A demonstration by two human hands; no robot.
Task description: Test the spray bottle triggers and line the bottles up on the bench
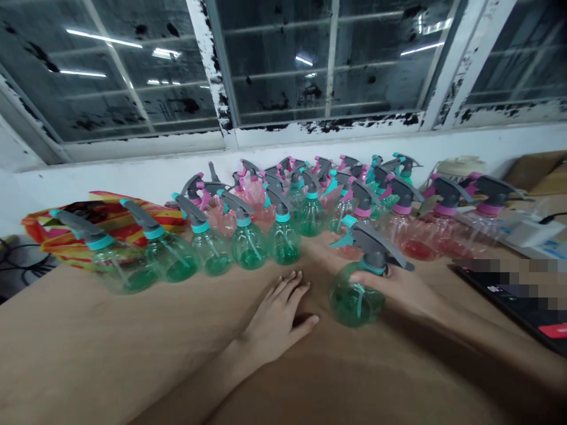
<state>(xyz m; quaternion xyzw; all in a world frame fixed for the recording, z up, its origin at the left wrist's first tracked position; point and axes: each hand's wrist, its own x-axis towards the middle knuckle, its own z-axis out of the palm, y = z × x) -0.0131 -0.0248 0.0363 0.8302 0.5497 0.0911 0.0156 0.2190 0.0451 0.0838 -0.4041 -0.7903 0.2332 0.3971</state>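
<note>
My right hand (398, 286) is wrapped round a green spray bottle (354, 304) with a grey and teal trigger head, just below its collar. The bottle is slightly tilted and blurred; whether its base touches the table cannot be made out. My left hand (279, 319) lies palm down on the wooden table (186, 342), fingers stretched and holding nothing. Ahead of it stands a front row of green spray bottles, the nearest being one with a teal collar (284, 242). To the right, behind my right hand, are pink spray bottles (420, 233) with pink collars.
More pink and green spray bottles crowd behind, towards the white wall below the windows (319, 59). A red and yellow patterned bag (128, 215) lies at the left. On the right are a dark screen device (505, 301), a white adapter (534, 230) and a cardboard box (538, 171).
</note>
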